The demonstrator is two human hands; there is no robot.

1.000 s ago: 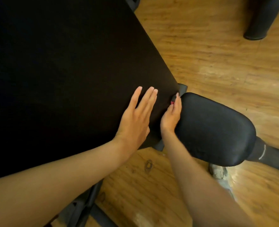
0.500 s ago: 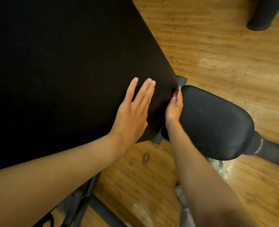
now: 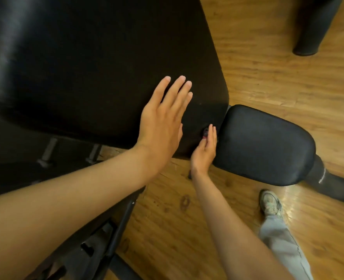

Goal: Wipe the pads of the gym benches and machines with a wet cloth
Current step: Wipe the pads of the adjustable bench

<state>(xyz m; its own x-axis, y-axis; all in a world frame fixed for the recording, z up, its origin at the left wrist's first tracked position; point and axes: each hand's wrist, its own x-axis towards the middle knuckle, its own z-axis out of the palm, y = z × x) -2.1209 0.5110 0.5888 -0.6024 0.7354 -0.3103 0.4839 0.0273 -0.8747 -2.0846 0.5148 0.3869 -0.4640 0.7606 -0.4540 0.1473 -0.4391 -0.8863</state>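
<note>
A big black back pad (image 3: 90, 63) fills the upper left. A smaller black seat pad (image 3: 264, 146) lies just to its right. My left hand (image 3: 163, 120) rests flat on the back pad near its lower right corner, fingers straight and slightly apart, holding nothing. My right hand (image 3: 205, 152) reaches into the gap between the two pads. Its thumb and fingertips pinch a small red-and-dark thing (image 3: 205, 131) there; what it is I cannot make out. No cloth shows in view.
The bench's black metal frame (image 3: 106, 235) runs under my left arm, with two bolts (image 3: 48, 152) below the back pad. Wooden floor (image 3: 278, 77) surrounds the bench. My shoe (image 3: 270, 203) and grey trouser leg stand lower right. A dark machine part (image 3: 312, 27) stands top right.
My right hand has slid down the gap toward the pads' near edge. My left hand stays flat on the back pad. The view has pulled back, showing my shoe and the frame.
</note>
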